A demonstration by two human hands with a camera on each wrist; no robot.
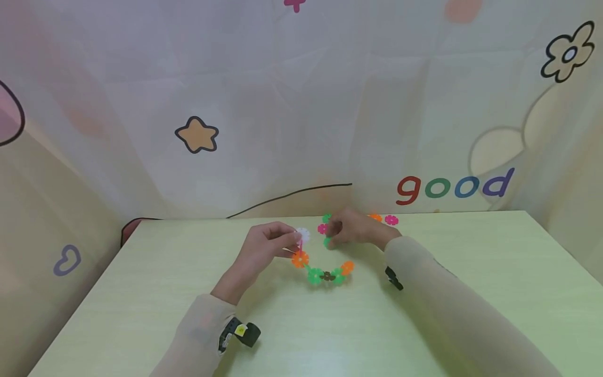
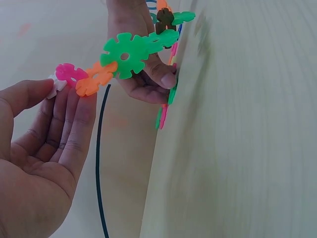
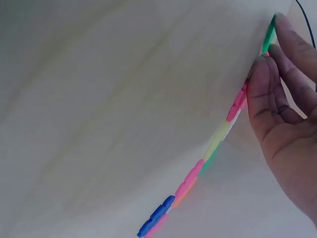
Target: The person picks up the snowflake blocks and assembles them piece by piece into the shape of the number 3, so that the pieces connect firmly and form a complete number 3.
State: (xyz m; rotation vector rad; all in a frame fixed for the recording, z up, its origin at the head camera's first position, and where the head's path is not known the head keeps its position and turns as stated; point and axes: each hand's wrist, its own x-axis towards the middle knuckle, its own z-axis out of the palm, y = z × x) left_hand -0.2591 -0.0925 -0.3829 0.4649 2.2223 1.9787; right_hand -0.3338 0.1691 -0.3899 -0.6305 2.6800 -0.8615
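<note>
My left hand [image 1: 264, 246] pinches a white flower-shaped plastic disc [image 2: 57, 86] between thumb and fingertips. From it hangs a curved chain of linked discs: a pink disc [image 2: 71, 73], an orange disc [image 2: 94, 79], a large green disc [image 2: 125, 55], another green one, a brown disc [image 1: 327, 276], then green and orange. My right hand [image 1: 353, 229] is low at the back of the table, fingers bent, with a green disc [image 3: 269, 34] between its thumb and fingertips. That disc's middle shows in the right wrist view; part of it is covered by the fingers in the head view.
Around the right hand lie loose discs: a pink disc [image 1: 322, 229], an orange disc [image 1: 375, 217] and a magenta disc [image 1: 391, 220]. A blue disc [image 3: 156, 216] and several others line the table in the right wrist view. A patterned curtain [image 1: 282, 131] hangs behind the table [image 1: 141, 293].
</note>
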